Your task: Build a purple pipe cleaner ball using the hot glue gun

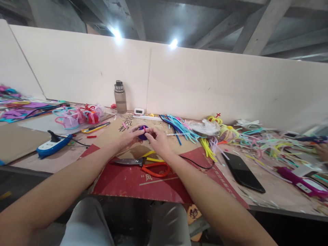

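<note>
Both my hands meet above the cardboard at the middle of the table. Between them is a small round dark purple piece [142, 136] with a short pink strip [144, 128] on it. My left hand [130, 137] is closed on the purple piece from the left. The fingers of my right hand [156, 139] pinch at its right side, by the pink strip. Just below my hands lie scissors [156, 169] with red and yellow handles, their blades pointing left on the red printed cardboard [115, 182].
Left are a blue power strip [55, 145], a utility knife [95, 127] and small pink-and-purple crafted pieces [70, 119]. A bottle [120, 97] stands by the partition. Right lie blue strips [179, 126], a black phone [243, 172], a magenta power strip [303, 182] and another person's hand [323, 150].
</note>
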The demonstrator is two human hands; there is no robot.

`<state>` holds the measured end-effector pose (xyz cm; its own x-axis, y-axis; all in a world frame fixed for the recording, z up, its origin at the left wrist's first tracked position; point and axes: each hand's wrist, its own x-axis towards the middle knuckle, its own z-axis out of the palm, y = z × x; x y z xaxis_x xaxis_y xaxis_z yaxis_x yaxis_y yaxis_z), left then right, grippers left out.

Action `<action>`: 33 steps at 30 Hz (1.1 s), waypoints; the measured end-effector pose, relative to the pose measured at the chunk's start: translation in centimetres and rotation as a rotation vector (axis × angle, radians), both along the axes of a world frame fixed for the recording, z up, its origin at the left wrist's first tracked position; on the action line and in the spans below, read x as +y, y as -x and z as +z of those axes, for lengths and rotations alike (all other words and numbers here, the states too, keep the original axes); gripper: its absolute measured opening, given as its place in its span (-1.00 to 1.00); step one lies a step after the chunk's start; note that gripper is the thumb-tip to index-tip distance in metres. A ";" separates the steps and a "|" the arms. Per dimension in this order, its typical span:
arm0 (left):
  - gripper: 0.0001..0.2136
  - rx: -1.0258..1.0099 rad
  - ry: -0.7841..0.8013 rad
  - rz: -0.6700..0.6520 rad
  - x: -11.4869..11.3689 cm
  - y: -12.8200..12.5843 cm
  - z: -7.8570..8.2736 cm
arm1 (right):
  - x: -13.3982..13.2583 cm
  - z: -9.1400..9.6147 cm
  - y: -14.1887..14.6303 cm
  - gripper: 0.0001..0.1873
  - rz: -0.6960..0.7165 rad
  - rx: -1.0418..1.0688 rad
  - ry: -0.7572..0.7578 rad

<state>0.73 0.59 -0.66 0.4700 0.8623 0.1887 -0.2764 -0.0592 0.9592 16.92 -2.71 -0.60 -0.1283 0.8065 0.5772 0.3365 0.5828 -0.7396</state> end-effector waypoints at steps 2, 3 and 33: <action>-0.69 0.000 -0.010 -0.017 0.1 0.2 0.1 | 0.0 0.1 -0.1 -0.82 0.020 -0.017 -0.012; -0.70 0.001 -0.011 -0.027 0.2 0.3 0.2 | 0.1 0.1 -0.1 -0.81 0.025 -0.018 -0.019; -0.69 0.116 -0.065 -0.138 -0.2 1.0 1.0 | 0.7 0.9 -0.8 -0.72 0.138 0.245 0.230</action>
<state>-0.26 0.41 0.39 0.6046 0.7759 0.1800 -0.1743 -0.0917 0.9804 17.69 -2.05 0.31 -0.1251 0.9034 0.4101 0.0629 0.4198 -0.9054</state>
